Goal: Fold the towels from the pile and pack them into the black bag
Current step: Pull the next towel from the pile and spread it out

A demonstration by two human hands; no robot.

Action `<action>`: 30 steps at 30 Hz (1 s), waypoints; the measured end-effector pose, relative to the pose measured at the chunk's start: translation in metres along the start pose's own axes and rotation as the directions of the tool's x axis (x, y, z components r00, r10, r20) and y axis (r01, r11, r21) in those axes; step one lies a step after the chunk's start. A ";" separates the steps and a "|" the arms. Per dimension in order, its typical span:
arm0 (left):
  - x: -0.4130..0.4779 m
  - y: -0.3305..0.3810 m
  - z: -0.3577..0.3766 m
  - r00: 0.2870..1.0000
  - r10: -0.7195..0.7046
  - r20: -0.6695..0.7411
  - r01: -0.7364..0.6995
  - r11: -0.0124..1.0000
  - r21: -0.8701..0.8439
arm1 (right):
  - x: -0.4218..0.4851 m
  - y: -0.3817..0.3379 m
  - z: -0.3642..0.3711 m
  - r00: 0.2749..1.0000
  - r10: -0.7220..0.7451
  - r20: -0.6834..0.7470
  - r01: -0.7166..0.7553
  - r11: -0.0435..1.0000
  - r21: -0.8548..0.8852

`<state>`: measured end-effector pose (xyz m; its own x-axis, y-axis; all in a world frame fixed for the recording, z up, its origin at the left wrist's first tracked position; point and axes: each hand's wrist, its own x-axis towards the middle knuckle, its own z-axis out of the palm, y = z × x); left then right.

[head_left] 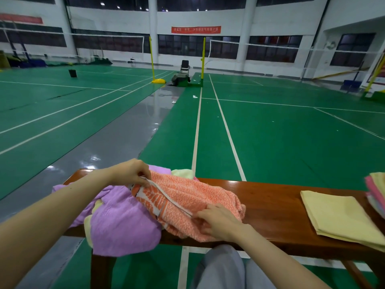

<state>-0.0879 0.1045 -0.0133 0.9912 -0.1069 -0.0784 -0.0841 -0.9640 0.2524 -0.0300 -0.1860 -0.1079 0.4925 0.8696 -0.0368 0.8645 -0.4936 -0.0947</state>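
Note:
An orange terry towel (193, 195) with a white patterned border lies across the wooden bench (268, 203), partly on a pile of towels. My left hand (133, 172) pinches its border at the far left end. My right hand (218, 221) grips the same border at the near edge. The pile holds a purple towel (123, 222), with pale yellow cloth (183, 173) showing behind the orange one. A folded yellow towel (341, 217) lies flat on the bench to the right. No black bag is in view.
A stack of folded pink and yellow towels (377, 190) sits at the right frame edge. My knee in grey trousers (220, 268) is under the bench front. Beyond lies green court floor with yellow net posts (152, 57) and a chair (184, 66) far off.

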 end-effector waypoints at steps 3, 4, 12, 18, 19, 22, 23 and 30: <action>-0.001 0.000 0.000 1.000 -0.004 0.013 0.004 1.000 -0.008 | -0.002 0.007 0.006 1.000 0.030 0.008 -0.029 0.999 -0.041; -0.002 0.000 0.000 1.000 -0.002 0.016 0.002 1.000 -0.010 | -0.003 0.009 0.008 0.999 0.042 0.011 -0.041 0.998 -0.054; -0.004 -0.002 0.000 1.000 0.003 0.009 -0.003 1.000 0.003 | -0.002 0.020 0.014 0.986 0.150 0.078 -0.144 0.986 -0.086; -0.004 -0.003 0.004 1.000 0.002 0.026 -0.003 1.000 0.005 | -0.006 0.023 0.010 0.979 0.167 0.114 -0.170 0.985 0.024; -0.004 -0.003 0.004 1.000 -0.002 0.024 0.002 1.000 0.010 | -0.007 0.023 0.006 0.984 0.154 0.089 -0.160 0.985 0.059; -0.006 -0.007 0.003 1.000 -0.011 -0.010 0.011 1.000 0.020 | -0.017 0.019 -0.012 0.995 0.098 -0.004 -0.096 0.982 0.164; -0.007 -0.010 0.003 1.000 -0.016 -0.023 0.016 1.000 0.018 | -0.020 0.020 -0.018 0.996 0.084 -0.041 -0.075 0.980 0.186; -0.008 -0.020 0.001 0.997 -0.018 -0.071 0.021 0.999 0.043 | -0.048 0.027 -0.064 0.994 -0.038 -0.107 0.048 0.994 0.096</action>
<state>-0.0943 0.1244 -0.0188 0.9973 -0.0721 -0.0140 -0.0676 -0.9755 0.2094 -0.0234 -0.2420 -0.0452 0.4672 0.8811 0.0732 0.8736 -0.4473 -0.1916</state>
